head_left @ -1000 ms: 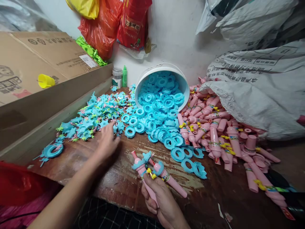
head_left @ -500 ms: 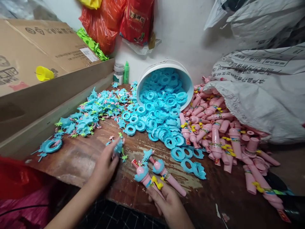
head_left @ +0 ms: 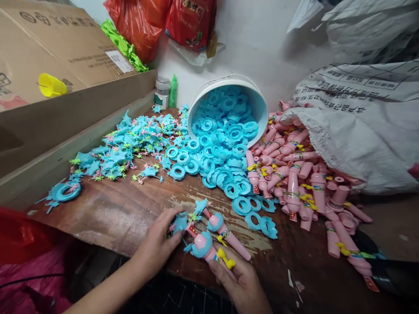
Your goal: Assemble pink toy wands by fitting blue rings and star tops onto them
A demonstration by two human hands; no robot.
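Overall, your work surface is the brown table (head_left: pixel 104 209), on which the white bucket (head_left: pixel 261 111) lies on its side with its mouth toward you. Left of the bucket, a cardboard box (head_left: pixel 81 56) shows green parts (head_left: pixel 122 46) at its far end; its remaining contents are hidden. Right of the bucket, the mouth of a printed white sack (head_left: pixel 360 126) gives onto a heap of pink toys (head_left: pixel 294 161). The bucket itself contains blue rings (head_left: pixel 229 163), which spill out toward you. Above and left of the bucket hang two red bags (head_left: pixel 191 30), contents not visible. Left of and behind the bucket stands a small jar (head_left: pixel 162 87); its contents cannot be identified.

Both of your hands are on the near side of the bucket. Your right hand (head_left: pixel 242 279) is closed around a frilled pink toy (head_left: pixel 212 254), its striped tip angled toward your left hand (head_left: pixel 160 235). Your left thumb and fingers pinch a blue star piece (head_left: pixel 180 221) at that tip; contact between the two cannot be confirmed. The step in hand appears to be bringing piece to tip. The next move probably calls for a steady right grip and careful alignment by the left fingers. Loose star pieces (head_left: pixel 131 144) lie left of the bucket.
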